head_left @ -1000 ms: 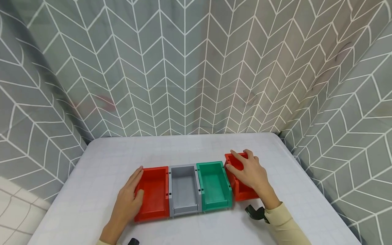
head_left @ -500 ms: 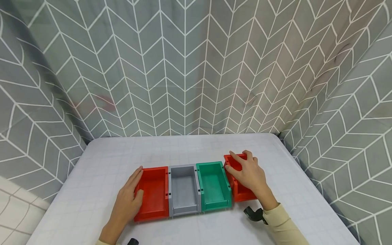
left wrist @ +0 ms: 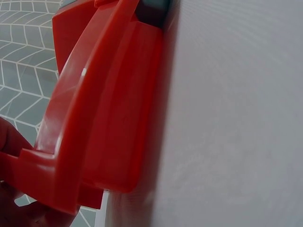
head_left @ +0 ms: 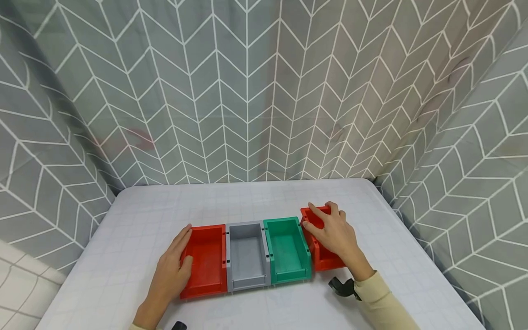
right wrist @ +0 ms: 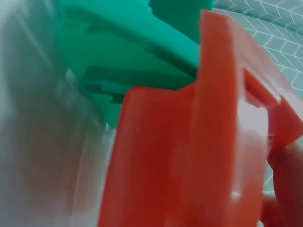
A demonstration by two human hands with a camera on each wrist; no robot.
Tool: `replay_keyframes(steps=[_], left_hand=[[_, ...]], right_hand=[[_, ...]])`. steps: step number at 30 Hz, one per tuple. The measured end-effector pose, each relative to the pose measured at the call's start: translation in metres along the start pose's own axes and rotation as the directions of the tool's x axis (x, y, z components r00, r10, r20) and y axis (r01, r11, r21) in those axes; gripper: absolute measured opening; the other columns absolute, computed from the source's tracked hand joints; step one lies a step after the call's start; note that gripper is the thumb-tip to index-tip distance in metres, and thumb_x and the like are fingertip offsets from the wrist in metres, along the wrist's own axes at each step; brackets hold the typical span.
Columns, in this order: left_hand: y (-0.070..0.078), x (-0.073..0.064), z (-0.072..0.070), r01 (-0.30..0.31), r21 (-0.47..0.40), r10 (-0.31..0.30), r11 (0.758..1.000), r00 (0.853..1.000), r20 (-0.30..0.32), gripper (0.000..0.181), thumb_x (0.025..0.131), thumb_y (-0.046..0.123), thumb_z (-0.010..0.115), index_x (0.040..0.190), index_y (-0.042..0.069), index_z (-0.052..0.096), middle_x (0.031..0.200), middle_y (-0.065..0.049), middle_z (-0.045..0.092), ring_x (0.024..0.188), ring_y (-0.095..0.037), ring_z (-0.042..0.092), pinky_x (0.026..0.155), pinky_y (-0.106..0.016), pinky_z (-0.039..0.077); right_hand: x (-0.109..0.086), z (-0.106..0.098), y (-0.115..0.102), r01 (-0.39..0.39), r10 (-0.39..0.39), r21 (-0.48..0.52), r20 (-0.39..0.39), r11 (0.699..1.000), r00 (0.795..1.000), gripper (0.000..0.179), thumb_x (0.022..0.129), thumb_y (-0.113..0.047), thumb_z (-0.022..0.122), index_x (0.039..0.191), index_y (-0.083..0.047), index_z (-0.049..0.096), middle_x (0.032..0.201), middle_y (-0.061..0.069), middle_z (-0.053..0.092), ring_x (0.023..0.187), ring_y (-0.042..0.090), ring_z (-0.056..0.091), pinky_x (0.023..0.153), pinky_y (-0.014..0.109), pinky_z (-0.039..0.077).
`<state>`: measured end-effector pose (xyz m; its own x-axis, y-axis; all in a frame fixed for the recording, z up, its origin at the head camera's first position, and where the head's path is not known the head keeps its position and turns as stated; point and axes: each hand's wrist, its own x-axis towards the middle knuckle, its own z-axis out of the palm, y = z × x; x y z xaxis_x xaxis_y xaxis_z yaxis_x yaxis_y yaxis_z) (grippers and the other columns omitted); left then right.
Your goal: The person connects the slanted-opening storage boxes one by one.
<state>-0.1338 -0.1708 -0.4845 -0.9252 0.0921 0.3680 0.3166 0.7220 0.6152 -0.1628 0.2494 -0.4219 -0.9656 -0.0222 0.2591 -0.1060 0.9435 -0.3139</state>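
Note:
In the head view a row of plastic bins stands on the table. My left hand (head_left: 171, 266) holds the left side wall of the left red bin (head_left: 208, 259), with the thumb on its rim; the left wrist view shows fingers on both sides of that bin's (left wrist: 109, 109) wall. A grey bin (head_left: 247, 252) and a green bin (head_left: 287, 250) sit side by side next to it. At the right end, my right hand (head_left: 336, 231) grips a second red bin (head_left: 327, 261) from above, covering part of it. This bin sits slightly angled against the green bin (right wrist: 128, 52) in the right wrist view.
The bins stand on a white-covered table (head_left: 231, 201). Grey patterned curtains (head_left: 247, 91) enclose the back and sides. A black curved piece (head_left: 343, 288) is at the right wrist, and another dark piece (head_left: 179, 325) shows near the left wrist.

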Motion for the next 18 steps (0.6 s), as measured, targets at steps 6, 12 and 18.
replay_keyframes(steps=[6, 12, 18], left_hand=[[0.0000, -0.0002, 0.0004, -0.013, -0.003, 0.013, 1.000, 1.000, -0.008, 0.072, 0.087, -0.006, 0.066, 0.156, -0.004, 0.042, 0.162, -0.017, 0.040, 0.142, -0.043, 0.043, 0.100, -0.059, 0.045], [0.0000, -0.0010, 0.0005, -0.024, -0.009, 0.024, 1.000, 1.000, -0.015, 0.072, 0.087, -0.007, 0.065, 0.155, -0.005, 0.043, 0.161, -0.017, 0.041, 0.141, -0.043, 0.044, 0.099, -0.058, 0.046], [-0.0005, -0.0007, 0.0010, -0.030, -0.008, 0.030, 1.000, 0.999, -0.030, 0.071, 0.087, -0.007, 0.066, 0.155, -0.005, 0.043, 0.161, -0.017, 0.041, 0.141, -0.043, 0.045, 0.099, -0.058, 0.046]], right_hand=[[0.0000, -0.0001, -0.0006, -0.003, 0.003, -0.002, 0.001, 1.000, 1.000, 0.063, 0.096, -0.047, 0.067, 0.152, -0.021, 0.056, 0.147, 0.029, 0.043, 0.114, 0.050, 0.051, 0.075, 0.059, 0.060], [0.0002, 0.0011, -0.0002, -0.004, 0.004, -0.006, -0.002, 1.000, 1.000, 0.062, 0.096, -0.047, 0.067, 0.152, -0.021, 0.056, 0.147, 0.029, 0.043, 0.113, 0.050, 0.051, 0.075, 0.059, 0.060], [0.0021, -0.0001, -0.0021, -0.005, 0.005, 0.001, 0.002, 1.000, 1.000, 0.062, 0.096, -0.046, 0.067, 0.152, -0.021, 0.057, 0.146, 0.029, 0.044, 0.113, 0.049, 0.051, 0.075, 0.059, 0.060]])
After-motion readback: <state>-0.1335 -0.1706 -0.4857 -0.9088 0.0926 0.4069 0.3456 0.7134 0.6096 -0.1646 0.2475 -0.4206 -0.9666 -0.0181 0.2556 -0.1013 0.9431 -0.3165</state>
